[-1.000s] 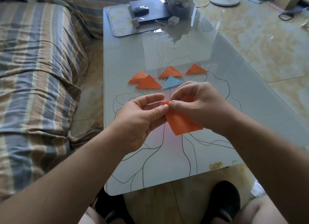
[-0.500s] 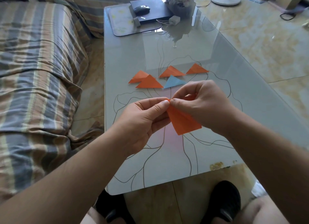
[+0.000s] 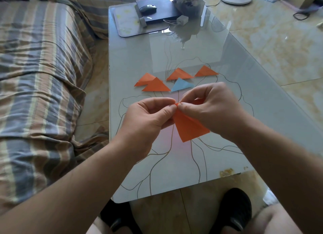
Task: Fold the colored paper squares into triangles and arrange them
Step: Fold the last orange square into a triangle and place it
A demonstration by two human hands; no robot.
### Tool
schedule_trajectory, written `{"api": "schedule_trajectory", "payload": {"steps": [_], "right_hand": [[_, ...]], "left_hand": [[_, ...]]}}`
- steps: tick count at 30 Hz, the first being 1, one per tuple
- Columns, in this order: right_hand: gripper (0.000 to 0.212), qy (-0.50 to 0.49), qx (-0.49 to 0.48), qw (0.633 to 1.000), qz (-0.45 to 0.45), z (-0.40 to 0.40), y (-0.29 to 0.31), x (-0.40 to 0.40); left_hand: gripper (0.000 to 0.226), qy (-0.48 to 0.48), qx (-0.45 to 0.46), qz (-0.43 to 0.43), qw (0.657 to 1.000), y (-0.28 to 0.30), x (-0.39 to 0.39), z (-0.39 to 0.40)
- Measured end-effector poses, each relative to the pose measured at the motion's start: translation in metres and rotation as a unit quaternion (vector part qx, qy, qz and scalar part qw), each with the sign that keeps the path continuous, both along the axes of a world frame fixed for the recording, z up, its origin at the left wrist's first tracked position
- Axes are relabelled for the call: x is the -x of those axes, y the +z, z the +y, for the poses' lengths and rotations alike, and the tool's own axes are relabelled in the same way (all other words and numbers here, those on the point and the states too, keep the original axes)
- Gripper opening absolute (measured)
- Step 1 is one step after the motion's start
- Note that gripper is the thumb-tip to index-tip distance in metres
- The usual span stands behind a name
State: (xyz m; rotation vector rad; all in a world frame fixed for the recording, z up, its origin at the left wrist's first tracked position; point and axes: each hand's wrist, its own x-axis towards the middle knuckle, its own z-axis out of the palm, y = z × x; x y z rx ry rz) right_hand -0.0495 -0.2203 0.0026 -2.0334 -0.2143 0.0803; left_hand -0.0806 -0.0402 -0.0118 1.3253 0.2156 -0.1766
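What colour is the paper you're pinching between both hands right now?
Orange, seen in the head view: the paper is held above the table.

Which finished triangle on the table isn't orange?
The blue triangle, in the front row right of an orange triangle; the other four are all orange.

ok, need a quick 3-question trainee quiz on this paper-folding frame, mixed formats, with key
1. True or false: the blue triangle is held in the left hand.
2. How many folded orange triangles lie on the table? A) two B) four C) six
3. Fill in: both hands pinch the orange paper at its top ____.

Key:
1. False. It lies on the table; the left hand and right hand hold the orange paper.
2. B. Two at the left overlap, two more lie apart.
3. Corner.
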Motion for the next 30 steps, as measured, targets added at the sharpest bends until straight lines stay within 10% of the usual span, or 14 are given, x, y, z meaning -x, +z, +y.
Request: {"api": "schedule_trajectory", "payload": {"steps": [30], "right_hand": [[0.023,0.034,-0.137,0.975,0.172,-0.006,0.009,0.001]], "left_hand": [[0.009,0.022,-0.071,-0.018,0.997,-0.002,0.000,0.003]]}}
